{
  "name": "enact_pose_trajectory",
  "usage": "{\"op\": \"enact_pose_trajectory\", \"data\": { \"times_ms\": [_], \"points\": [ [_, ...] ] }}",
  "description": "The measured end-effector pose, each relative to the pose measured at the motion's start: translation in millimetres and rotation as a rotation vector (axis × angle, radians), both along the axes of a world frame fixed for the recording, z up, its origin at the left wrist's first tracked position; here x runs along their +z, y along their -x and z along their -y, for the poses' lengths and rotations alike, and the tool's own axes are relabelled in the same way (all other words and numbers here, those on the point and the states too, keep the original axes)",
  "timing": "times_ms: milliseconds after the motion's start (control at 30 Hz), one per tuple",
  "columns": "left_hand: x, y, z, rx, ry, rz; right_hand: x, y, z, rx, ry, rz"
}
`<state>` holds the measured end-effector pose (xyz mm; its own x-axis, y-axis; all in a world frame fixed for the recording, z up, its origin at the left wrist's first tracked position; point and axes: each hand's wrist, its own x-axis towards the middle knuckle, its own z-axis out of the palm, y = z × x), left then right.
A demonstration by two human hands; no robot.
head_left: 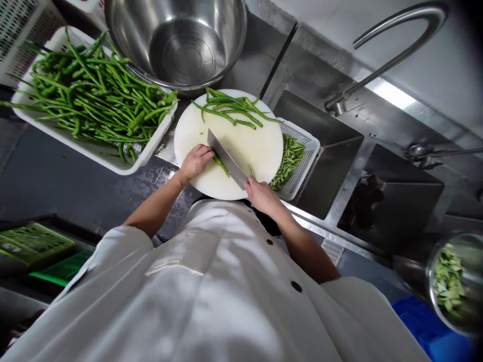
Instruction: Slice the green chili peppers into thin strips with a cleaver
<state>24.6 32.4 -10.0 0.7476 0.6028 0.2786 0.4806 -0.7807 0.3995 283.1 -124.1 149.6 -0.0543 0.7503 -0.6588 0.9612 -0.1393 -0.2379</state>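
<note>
A round white cutting board carries a pile of long green peppers along its far edge. My right hand is closed round the handle end of a cleaver, whose blade slants over the board toward my left hand. At the board's left side, my left hand has its fingers closed on a green pepper, which shows beside the blade. Small green bits lie near the blade. Right of the board, a white basket holds cut green pieces, partly hidden under the board.
A white basket heaped with long green peppers stands at left. Behind the board is a large steel bowl. Sink basins and a curved faucet are at right. Another bowl holds pale green pieces at lower right.
</note>
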Motion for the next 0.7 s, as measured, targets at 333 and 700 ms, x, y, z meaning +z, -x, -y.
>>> {"op": "enact_pose_trajectory", "data": {
  "times_ms": [333,700],
  "points": [
    [-9.5,1,0,0.000,-0.008,0.012,2.0,15,-17,0.011,0.035,-0.011],
    [-3.1,5,-7,0.084,0.047,0.100,-26.0,20,-20,-0.064,-0.064,-0.100]
  ]
}}
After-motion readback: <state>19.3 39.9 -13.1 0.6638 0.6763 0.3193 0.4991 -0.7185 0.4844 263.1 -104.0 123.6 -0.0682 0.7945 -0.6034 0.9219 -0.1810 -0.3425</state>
